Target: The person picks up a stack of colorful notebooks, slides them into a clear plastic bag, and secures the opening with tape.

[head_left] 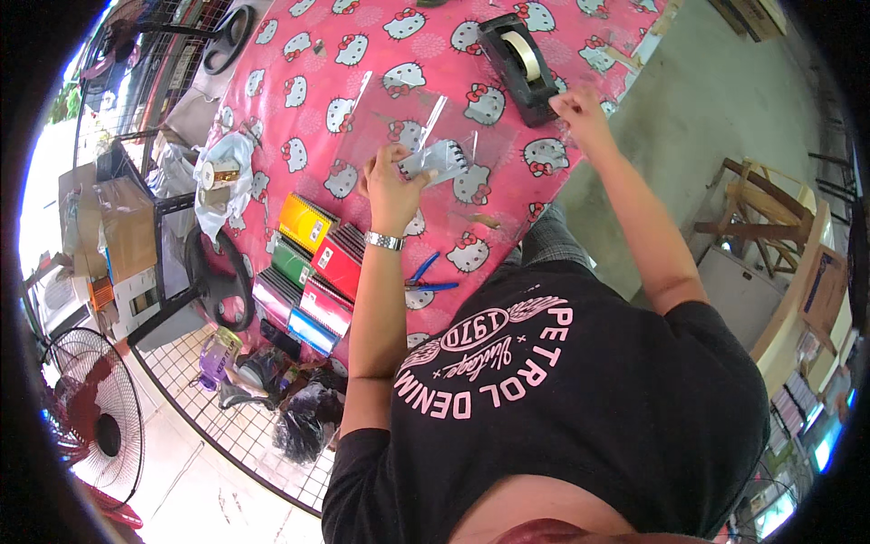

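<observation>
My left hand (pixel 391 189), with a metal watch at the wrist, grips a small spiral notepad (pixel 437 161) with a pale cover. The notepad lies over a clear plastic sheet (pixel 376 113) on the pink cat-print tablecloth (pixel 299 118). To the right, my right hand (pixel 584 118) is at the near end of a black tape dispenser (pixel 526 77) holding a roll of tape (pixel 520 54). Its thumb and fingertips are pinched together; whatever they hold is too small to make out. Blue-handled pliers (pixel 433 277) rest by my left forearm.
Left of my left forearm are stacks of spiral notebooks, including yellow (pixel 306 222), red (pixel 337 265) and green (pixel 292 262) ones. A plastic bag with a gold roll (pixel 220 175) sits at the left edge. A fan (pixel 95 417) stands lower left; wooden furniture (pixel 757 213) stands right.
</observation>
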Tool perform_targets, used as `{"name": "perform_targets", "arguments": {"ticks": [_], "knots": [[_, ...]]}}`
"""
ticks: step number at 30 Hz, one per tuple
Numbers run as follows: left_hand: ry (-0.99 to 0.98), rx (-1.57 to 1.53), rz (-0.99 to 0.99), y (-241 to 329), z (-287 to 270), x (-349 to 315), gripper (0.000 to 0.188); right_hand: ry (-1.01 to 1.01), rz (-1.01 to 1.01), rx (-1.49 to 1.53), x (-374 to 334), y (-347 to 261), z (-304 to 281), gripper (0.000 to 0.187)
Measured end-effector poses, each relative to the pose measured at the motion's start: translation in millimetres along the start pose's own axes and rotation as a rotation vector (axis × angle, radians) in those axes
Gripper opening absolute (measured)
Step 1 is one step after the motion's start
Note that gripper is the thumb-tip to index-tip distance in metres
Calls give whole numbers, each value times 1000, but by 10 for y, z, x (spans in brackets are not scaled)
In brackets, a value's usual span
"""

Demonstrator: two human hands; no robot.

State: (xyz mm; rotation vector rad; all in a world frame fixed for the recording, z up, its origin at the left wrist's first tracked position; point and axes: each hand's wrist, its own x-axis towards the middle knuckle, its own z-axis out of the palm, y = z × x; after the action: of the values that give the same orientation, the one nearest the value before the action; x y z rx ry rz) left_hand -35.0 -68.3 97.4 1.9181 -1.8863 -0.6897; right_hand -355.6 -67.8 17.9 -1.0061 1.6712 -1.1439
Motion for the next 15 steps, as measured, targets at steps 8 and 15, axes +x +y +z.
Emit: {"name": "perform_targets", "arguments": {"ticks": [8, 15], "knots": [[-36, -276, 61, -326, 142, 14, 36, -787, 651, 777, -304, 525, 323, 8], [20, -165, 52, -233, 141, -11, 32, -1309, -582, -619, 477, -1241, 1583, 47]]}}
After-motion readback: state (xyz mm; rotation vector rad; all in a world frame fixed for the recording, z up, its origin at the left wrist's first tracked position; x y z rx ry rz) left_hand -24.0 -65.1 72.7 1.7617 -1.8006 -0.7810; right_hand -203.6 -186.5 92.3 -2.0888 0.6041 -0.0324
